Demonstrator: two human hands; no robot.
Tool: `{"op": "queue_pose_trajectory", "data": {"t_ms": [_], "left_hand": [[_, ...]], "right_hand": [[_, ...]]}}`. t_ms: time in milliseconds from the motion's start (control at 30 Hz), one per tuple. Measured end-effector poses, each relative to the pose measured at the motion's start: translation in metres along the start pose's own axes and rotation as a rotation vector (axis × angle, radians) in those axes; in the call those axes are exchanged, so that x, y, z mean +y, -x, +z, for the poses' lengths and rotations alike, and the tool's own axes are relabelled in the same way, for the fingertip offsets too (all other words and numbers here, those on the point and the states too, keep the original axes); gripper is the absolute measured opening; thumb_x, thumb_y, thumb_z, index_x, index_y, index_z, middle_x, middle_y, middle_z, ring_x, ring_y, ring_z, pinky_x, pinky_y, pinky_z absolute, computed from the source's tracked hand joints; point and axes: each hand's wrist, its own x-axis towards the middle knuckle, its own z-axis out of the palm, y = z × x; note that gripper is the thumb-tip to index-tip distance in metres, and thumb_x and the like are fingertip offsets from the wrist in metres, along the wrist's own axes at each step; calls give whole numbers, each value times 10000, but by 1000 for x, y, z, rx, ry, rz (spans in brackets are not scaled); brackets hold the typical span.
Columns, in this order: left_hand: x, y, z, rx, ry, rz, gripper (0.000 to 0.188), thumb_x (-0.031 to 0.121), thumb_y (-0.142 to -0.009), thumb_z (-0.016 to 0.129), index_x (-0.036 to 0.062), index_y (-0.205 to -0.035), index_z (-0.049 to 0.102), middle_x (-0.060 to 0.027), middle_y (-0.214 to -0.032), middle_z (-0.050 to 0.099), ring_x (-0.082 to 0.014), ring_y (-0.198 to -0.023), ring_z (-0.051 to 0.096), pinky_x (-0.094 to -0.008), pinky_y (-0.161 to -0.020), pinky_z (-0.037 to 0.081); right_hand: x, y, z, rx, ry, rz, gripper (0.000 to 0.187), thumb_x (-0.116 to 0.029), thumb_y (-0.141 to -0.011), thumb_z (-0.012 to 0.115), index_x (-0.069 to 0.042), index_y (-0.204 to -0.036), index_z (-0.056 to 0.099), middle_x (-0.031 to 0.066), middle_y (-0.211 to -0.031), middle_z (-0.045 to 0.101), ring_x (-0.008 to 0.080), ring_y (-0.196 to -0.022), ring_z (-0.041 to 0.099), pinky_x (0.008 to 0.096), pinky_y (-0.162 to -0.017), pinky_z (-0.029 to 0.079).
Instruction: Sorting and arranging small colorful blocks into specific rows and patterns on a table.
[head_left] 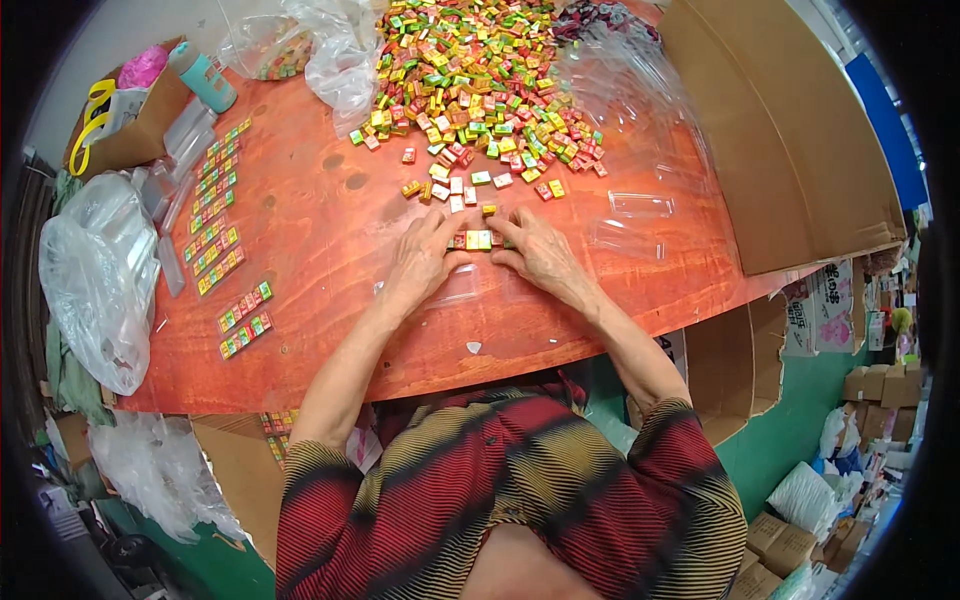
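Note:
A short row of small coloured boxes [478, 240] lies on the red wooden table between my hands. My left hand [425, 255] closes on its left end with thumb and fingers, and my right hand [540, 252] does the same at the right end. Just beyond my fingertips sits a single yellow box [489, 210], with several loose boxes around it. A transparent plastic tray [457, 286] lies on the near side of my left hand. The big heap of small boxes [470, 90], in red, yellow, green and orange, spreads over the far middle of the table.
Filled rows of boxes [245, 336] line the left side. Transparent trays [640, 205] lie to the right, before a large cardboard box [790, 130]. A plastic bag [95, 270], an open carton [150, 110] and a blue bottle [203, 78] stand at the left.

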Motion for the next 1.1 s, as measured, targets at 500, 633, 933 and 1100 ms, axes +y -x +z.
{"op": "queue_pose_trajectory", "data": {"t_ms": [500,633,933,1100], "left_hand": [[4,1,1,-108,-57,-82,305,179,-679,684,137,-977,634,-76,-859,499,-265,-821,519,-380,-706,425],[8,-1,0,-93,-89,-90,306,179,-679,685,139,-978,635,-77,-850,500,-266,-818,518,-381,-704,424],[-4,-2,1,-68,-130,-34,550,214,-675,694,233,-1189,499,-106,-925,476,-294,-856,523,-413,-727,440],[-10,2,-25,-164,90,-159,676,192,-663,703,154,-1263,394,-132,-1009,486,-316,-932,514,-402,-810,425]], "right_hand": [[6,-3,5,-37,-1,-3,348,-191,-729,655,-87,-1048,562,117,-899,504,287,-842,537,379,-688,443],[-7,-5,4,-32,63,26,350,-245,-733,651,-112,-1047,572,115,-897,512,281,-840,545,375,-676,452],[-10,-10,-6,-132,115,51,412,-247,-742,642,-128,-1119,524,116,-977,514,301,-894,545,380,-702,460],[23,1,-15,-157,-79,40,366,-121,-792,565,-87,-1148,487,149,-991,510,345,-919,522,383,-769,435]]}}
